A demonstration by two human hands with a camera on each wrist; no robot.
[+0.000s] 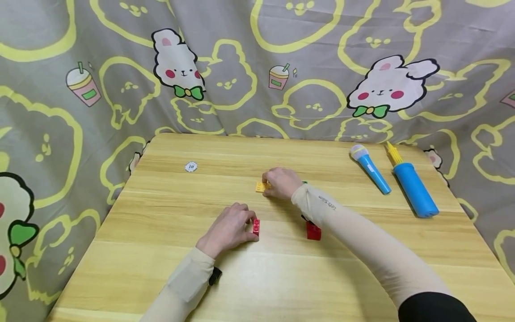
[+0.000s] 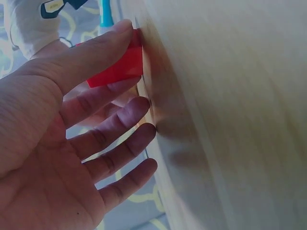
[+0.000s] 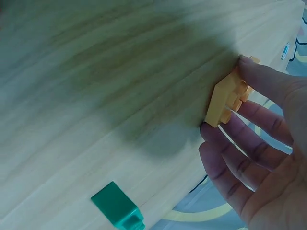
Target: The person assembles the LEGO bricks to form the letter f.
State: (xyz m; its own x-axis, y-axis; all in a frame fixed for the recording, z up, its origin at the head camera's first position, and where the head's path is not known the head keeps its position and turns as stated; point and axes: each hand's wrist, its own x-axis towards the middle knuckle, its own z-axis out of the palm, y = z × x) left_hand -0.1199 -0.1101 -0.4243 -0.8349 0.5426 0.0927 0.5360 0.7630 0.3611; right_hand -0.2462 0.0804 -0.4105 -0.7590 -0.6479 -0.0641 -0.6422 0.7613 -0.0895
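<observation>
Near the middle of the table, my left hand (image 1: 229, 228) pinches a small red toy brick (image 1: 256, 226) between thumb and index finger. The left wrist view shows that red brick (image 2: 120, 64) close at the table surface, the other fingers spread below it. Farther back, my right hand (image 1: 281, 182) grips a yellow toy brick (image 1: 260, 187) by its sides. Its round studs face up past the fingers, and the thumb lies on one end of the yellow brick (image 3: 225, 98) in the right wrist view. A green brick (image 3: 116, 206) lies apart from the right hand, mostly hidden behind the wrist in the head view.
A second red brick (image 1: 314, 231) sits beside the right forearm. At the back right lie a blue toy microphone (image 1: 372, 170) and a blue pump (image 1: 416, 190) with a yellow tip. A white round chip (image 1: 191, 167) marked 10 is at the back left. A patterned curtain (image 1: 241, 67) hangs behind the table.
</observation>
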